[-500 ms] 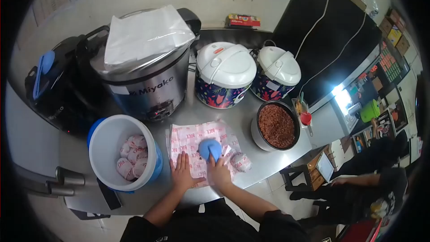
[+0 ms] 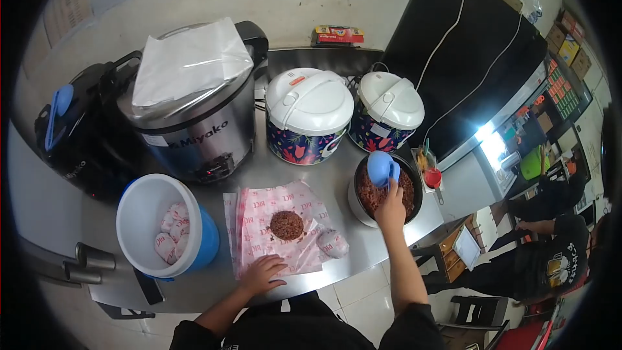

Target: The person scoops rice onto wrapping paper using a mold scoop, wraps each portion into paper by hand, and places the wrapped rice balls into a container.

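My right hand [image 2: 391,210] grips a blue rice scoop [image 2: 378,170] by its handle, over a pot [image 2: 357,202] of reddish-brown rice [image 2: 407,196]. How far the scoop dips into the rice I cannot tell. My left hand [image 2: 261,275] lies with fingers spread on the lower edge of pink-printed wrapping paper [image 2: 304,202]. On that paper sits a rounded mound of brown rice [image 2: 287,225], with a few loose grains around it. At the paper's right edge rests a wrapped parcel [image 2: 334,244].
A blue and white bucket [image 2: 210,246] at left holds several wrapped parcels [image 2: 173,230]. Behind stand a large steel rice cooker [image 2: 194,146], two patterned cookers [image 2: 311,126] [image 2: 387,113] and a black cooker [image 2: 84,142]. A person in black [image 2: 551,259] is at far right.
My right hand has carried the scoop from the paper to the rice pot, leaving a rice mound uncovered. My left hand stays on the paper's lower edge. The camera view has shifted slightly.
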The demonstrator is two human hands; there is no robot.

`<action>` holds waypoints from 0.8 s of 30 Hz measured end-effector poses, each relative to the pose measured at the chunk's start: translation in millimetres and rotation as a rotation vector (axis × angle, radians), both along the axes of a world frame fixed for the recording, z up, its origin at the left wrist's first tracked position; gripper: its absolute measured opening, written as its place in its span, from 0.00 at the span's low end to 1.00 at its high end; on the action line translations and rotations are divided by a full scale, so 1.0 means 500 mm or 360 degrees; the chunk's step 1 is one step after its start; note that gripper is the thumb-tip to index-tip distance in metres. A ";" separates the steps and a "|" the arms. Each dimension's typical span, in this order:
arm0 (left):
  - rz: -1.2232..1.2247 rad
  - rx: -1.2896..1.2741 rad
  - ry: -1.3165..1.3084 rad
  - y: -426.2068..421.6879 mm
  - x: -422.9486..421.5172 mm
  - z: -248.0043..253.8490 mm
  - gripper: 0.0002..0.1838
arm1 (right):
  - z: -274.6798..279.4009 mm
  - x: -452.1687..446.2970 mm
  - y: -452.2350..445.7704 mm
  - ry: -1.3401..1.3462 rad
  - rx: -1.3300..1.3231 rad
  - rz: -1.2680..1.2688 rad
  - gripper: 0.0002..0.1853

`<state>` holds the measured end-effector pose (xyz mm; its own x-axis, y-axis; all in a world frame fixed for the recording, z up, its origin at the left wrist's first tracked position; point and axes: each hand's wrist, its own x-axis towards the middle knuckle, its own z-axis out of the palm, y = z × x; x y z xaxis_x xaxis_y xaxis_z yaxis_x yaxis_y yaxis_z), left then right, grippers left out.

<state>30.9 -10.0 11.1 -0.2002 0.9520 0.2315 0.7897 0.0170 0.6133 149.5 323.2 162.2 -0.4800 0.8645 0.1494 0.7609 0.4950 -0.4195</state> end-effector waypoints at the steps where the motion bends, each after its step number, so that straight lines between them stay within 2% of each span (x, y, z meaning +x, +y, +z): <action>1: 0.0001 0.0019 -0.0025 0.000 -0.005 -0.012 0.21 | -0.016 0.002 0.016 -0.0001 -0.0006 -0.0002 0.27; 3: 0.0063 0.0120 -0.0125 0.000 -0.008 -0.032 0.15 | -0.060 0.001 0.047 0.0059 0.0926 0.0278 0.26; 4: 0.0058 0.0113 -0.0128 -0.001 -0.011 -0.036 0.15 | -0.074 0.000 0.018 0.0111 0.0618 0.0383 0.24; 5: 0.0069 0.0130 -0.0185 -0.003 -0.014 -0.039 0.13 | -0.082 0.011 -0.023 0.0363 0.0622 0.0824 0.22; 6: 0.0084 0.0145 -0.0241 -0.003 -0.013 -0.041 0.12 | -0.114 0.017 -0.075 0.0368 0.0357 0.1054 0.24; 7: 0.0084 0.0130 -0.0245 -0.002 -0.012 -0.039 0.12 | -0.125 0.019 -0.139 0.0286 0.0145 0.1099 0.28; 8: 0.0109 0.0117 -0.0214 -0.002 -0.013 -0.035 0.10 | -0.156 0.045 -0.152 0.0290 0.0129 0.1099 0.28; 10: 0.0153 0.0096 -0.0176 -0.002 -0.018 -0.023 0.09 | -0.214 0.074 -0.152 0.0077 -0.0238 0.1102 0.31; 12: 0.0175 0.0027 -0.0162 0.000 -0.017 -0.010 0.09 | -0.231 0.101 -0.102 -0.0139 0.0018 0.1039 0.32; 13: 0.0196 0.0021 -0.0163 0.000 -0.016 0.000 0.09 | -0.213 0.099 -0.090 -0.0266 0.0358 0.0987 0.33; 14: 0.0225 -0.0069 -0.0187 0.001 -0.016 0.011 0.10 | -0.196 0.089 -0.091 -0.0262 0.0354 0.1003 0.33; 16: 0.0260 -0.0159 -0.0214 0.009 -0.029 0.021 0.11 | -0.143 0.060 -0.109 0.0136 -0.0054 0.1586 0.33; 17: 0.0189 -0.0229 -0.0109 0.012 -0.039 0.024 0.12 | -0.104 0.027 -0.139 0.0231 0.0158 0.1685 0.26; 18: 0.0117 -0.0300 -0.0004 0.010 -0.045 0.026 0.13 | -0.144 0.014 -0.141 0.0232 0.0150 0.1693 0.26; 20: 0.0092 -0.0311 0.0022 0.005 -0.056 0.023 0.13 | -0.249 -0.013 -0.126 -0.0332 0.0479 0.1886 0.19; 21: 0.0063 -0.0316 0.0051 0.003 -0.063 0.020 0.12 | -0.248 -0.014 -0.111 -0.0387 0.0254 0.1971 0.13; 22: 0.0077 -0.0318 0.0057 -0.006 -0.067 0.013 0.12 | -0.253 -0.008 -0.095 -0.0379 0.0258 0.1985 0.13; 24: 0.0065 -0.0180 -0.0203 -0.027 -0.064 -0.008 0.11 | -0.263 0.006 -0.066 -0.0260 -0.0253 0.2275 0.08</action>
<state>-0.8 -23.4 7.3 -0.2603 0.9610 0.0932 0.7028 0.1223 0.7008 152.5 289.9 30.6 -0.9328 -0.3581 -0.0406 -0.2914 0.8157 -0.4997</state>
